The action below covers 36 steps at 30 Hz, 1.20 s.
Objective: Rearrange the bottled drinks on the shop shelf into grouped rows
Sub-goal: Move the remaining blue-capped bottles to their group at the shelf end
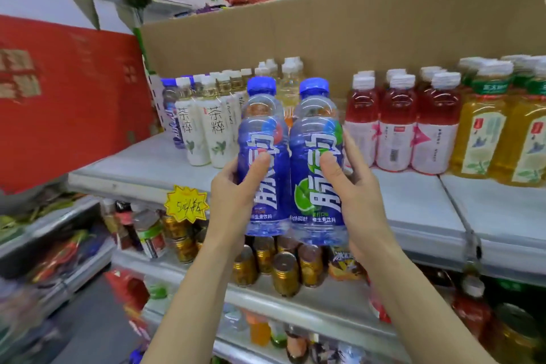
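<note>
yellow starburst price tag [186,203], gold cans [285,273] below, cardboard sheet [339,29], red box [68,97]

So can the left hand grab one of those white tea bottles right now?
Probably not yet. The left hand already grips a blue bottle, so it has no free fingers. The white tea bottles stand just behind it on the shelf, with nothing between; it would need to put its bottle down first.
</note>
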Tool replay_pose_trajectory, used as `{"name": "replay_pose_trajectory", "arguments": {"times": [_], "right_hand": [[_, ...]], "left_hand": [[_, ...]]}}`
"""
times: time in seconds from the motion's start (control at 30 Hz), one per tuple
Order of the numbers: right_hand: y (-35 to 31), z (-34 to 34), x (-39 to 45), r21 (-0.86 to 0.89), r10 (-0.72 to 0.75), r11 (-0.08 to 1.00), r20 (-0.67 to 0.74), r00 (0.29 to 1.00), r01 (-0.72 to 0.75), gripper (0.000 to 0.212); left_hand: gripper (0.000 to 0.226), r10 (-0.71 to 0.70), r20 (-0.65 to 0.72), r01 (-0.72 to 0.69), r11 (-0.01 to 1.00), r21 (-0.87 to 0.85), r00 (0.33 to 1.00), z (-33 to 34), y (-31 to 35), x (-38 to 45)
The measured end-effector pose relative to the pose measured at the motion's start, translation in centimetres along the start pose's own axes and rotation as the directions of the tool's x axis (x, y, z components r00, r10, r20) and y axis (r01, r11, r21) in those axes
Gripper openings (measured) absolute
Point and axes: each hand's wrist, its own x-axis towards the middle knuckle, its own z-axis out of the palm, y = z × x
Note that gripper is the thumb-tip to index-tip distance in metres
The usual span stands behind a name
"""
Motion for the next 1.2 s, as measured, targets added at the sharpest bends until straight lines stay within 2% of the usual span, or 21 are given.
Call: {"name": "replay_pose_trajectory", "arguments": {"times": [0.13,0.2,0.27,0.4,0.6,0.7,0.83,0.9,1.0,1.13,1.2], "right_hand": [[2.1,3.7,2.7,0.002,-0.013,1.0,0.02,1.0,0.013,0.056],[3.3,5.6,3.5,0.0,-0.009,1.0,0.016,1.0,0.009,0.056],[4.5,7.4,4.3,-0.015,-0.013,1.0,0.011,1.0,0.014,0.055],[7.2,12.1,5.8,-0.062,-0.055,0.997,-0.005,0.998,0.054,0.057],[12.4,20.8,7.9,-0.179,-0.18,0.97,-0.08,0.98,0.163,0.087],[14.9,25.6,9.6,-0.216,-0.228,0.953,-0.056,0.972,0.211,0.093],[17.8,30.8,13.0,-0.317,-0.334,0.9,-0.061,0.94,0.3,0.089],[19.5,32.2,15.1,-0.406,-0.369,0.86,-0.079,0.926,0.308,0.094],[22.2,33.1,17.6,-0.543,-0.394,0.792,-0.106,0.913,0.279,0.101],[23.8,33.4,19.5,-0.641,-0.404,0.729,-0.12,0.907,0.24,0.1],[24.0,33.1,20.1,-0.731,-0.405,0.655,-0.126,0.906,0.191,0.1]], "left_hand": [[0.045,-0.013,0.012,0.013,1.0,-0.007,1.0,-3.8,0.5,3.5],[0.05,-0.013,0.03,0.013,1.0,0.004,0.999,-5.9,0.5,4.8],[0.058,0.0,0.045,0.0,1.0,0.02,0.999,-8.1,0.3,6.2],[0.055,0.054,0.06,-0.056,0.998,0.037,0.997,-12.7,-0.1,9.8],[0.041,0.081,0.168,-0.096,0.992,0.086,0.983,-21.2,0.0,16.0],[0.045,0.099,0.206,-0.117,0.99,0.078,0.974,-25.4,0.0,19.1],[0.05,0.126,0.222,-0.147,0.986,0.078,0.967,-30.2,-0.7,23.3],[0.052,0.121,0.23,-0.147,0.984,0.1,0.966,-32.0,-1.4,25.4],[0.061,0.088,0.244,-0.114,0.989,0.095,0.966,-33.8,-2.1,27.8],[0.056,0.044,0.305,-0.068,0.995,0.068,0.951,-35.0,-2.7,30.2],[0.059,0.019,0.352,-0.049,0.996,0.077,0.936,-35.4,-3.0,30.9]]}}
